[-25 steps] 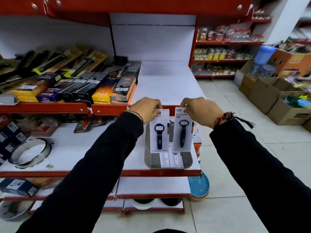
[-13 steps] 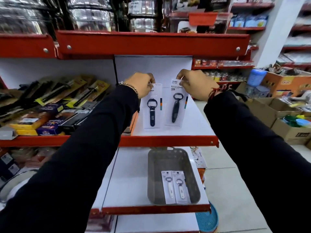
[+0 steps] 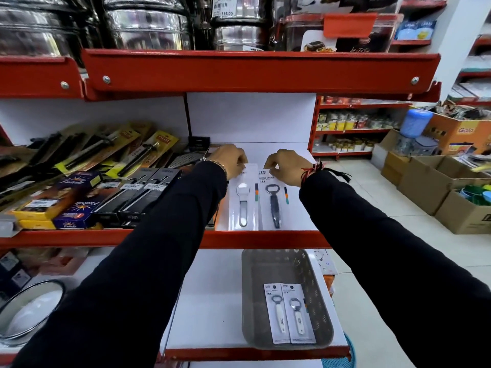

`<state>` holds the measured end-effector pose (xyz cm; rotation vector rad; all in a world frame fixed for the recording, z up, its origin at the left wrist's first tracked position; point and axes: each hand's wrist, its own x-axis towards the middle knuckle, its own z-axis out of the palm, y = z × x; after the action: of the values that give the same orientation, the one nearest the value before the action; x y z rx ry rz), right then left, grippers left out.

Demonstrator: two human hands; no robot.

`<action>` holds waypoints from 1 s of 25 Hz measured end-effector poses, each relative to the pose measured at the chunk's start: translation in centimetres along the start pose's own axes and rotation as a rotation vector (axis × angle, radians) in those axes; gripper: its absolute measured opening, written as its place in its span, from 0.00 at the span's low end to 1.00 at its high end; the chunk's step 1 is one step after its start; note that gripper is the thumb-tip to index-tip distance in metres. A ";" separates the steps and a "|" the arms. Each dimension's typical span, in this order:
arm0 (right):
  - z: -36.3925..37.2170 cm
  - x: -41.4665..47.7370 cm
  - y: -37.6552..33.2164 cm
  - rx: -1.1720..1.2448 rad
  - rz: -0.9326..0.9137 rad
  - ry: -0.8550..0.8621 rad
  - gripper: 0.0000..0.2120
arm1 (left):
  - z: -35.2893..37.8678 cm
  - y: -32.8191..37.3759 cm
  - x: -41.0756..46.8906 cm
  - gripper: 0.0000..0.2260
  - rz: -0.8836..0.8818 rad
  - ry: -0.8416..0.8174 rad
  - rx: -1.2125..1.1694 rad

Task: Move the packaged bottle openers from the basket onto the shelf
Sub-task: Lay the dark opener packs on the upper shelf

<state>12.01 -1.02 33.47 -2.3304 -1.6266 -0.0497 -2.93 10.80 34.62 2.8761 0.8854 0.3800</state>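
On the white shelf [image 3: 297,216], both packaged bottle openers lie flat, long axes front-to-back; left hand [image 3: 231,160] and right hand [image 3: 285,166] pinch their far ends. Below that shelf, the basket [image 3: 248,301] holds two more.

Your left hand [image 3: 233,159]: pinching top of left opener pack [image 3: 243,200], flat on shelf [image 3: 295,216]
Your right hand [image 3: 287,166]: pinching right opener pack [image 3: 273,201]
Basket [image 3: 249,301]: two white-handled openers [image 3: 288,313] inside

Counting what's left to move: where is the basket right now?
In the head view, the grey basket sits at the lower shelf's right front corner, below the hands, with two packaged openers inside.
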 end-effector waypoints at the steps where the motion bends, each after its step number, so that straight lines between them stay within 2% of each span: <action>1: 0.5 0.1 0.1 -0.019 -0.002 0.013 0.15 | 0.4 0.1 0.0 0.10 0.020 0.000 0.029; 5: 3.1 0.6 1.0 -0.038 0.059 -0.049 0.16 | 2.8 0.3 -0.2 0.12 -0.019 0.044 0.252; 8: 5.1 0.3 1.5 -0.057 0.129 -0.134 0.20 | 4.8 0.6 -0.4 0.17 -0.088 -0.009 0.423; 12: 7.4 -0.6 1.3 -0.069 0.170 -0.194 0.27 | 7.1 0.9 -1.2 0.16 -0.112 -0.080 0.438; 15: 7.2 -1.5 1.6 -0.076 0.136 -0.096 0.27 | 7.9 1.1 -2.0 0.18 -0.139 -0.137 0.421; 18: 6.1 -3.5 2.1 -0.091 0.099 0.036 0.24 | 7.5 1.6 -2.9 0.19 -0.092 -0.030 0.362; 25: 3.4 -11.8 1.9 -0.087 0.028 0.213 0.17 | 6.1 6.8 -9.2 0.16 0.074 0.304 0.138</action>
<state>9.03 -11.47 27.46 -2.3199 -1.5146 -0.3570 -4.96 -0.16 28.04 3.0345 0.8793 0.8114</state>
